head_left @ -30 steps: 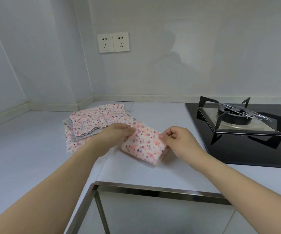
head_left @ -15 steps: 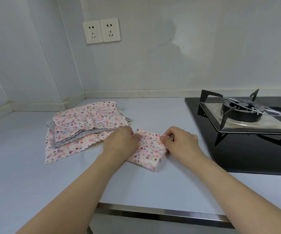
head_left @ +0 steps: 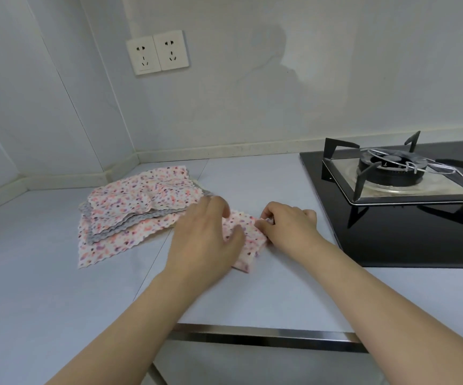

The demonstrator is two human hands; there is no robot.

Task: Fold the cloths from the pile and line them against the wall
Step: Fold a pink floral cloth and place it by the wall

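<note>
In the head view, the small folded pink speckled cloth lies on the pale worktop between my hands, long axis running toward me. My left hand presses it flat, fingers extended; my right hand pinches its right edge. The wall lies straight beyond, the loose pile of pink and grey cloths to the left.

On the worktop, the folded cloth lies straight before me. My left hand rests on its left part; my right hand pinches its right edge. The pile lies left of the cloth, the hob right of it, the wall behind it.
</note>
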